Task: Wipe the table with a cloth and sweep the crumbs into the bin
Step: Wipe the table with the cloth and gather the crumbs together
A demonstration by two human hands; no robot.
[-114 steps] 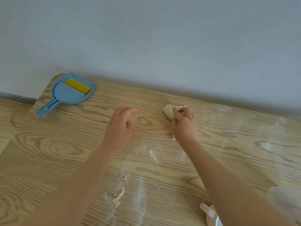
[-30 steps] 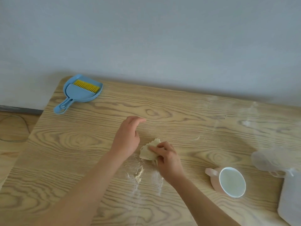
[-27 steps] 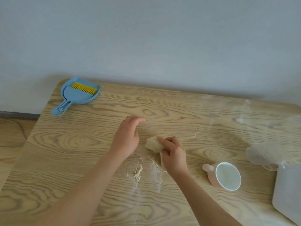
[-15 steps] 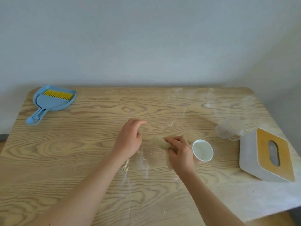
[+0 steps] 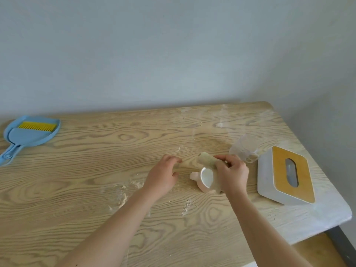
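Wooden table (image 5: 67, 218) floury; we wipe, right hand (image 5: 232, 175) gripping cloth (image 5: 209, 162) beside cup (image 5: 204, 180), left hand (image 5: 161, 179) loosely curled, empty (likely bracing). Next: steer cloth round cup, gather crumbs (image 5: 123, 198).

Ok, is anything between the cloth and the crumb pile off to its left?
Yes: the pink cup stands right beside the cloth held by the right hand, on the crumb side. The left hand lies just beyond it, before the crumbs.

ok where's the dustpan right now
In the head view the blue dustpan lies at the far left of the table, near the back edge by the wall, well to the left of the left hand.
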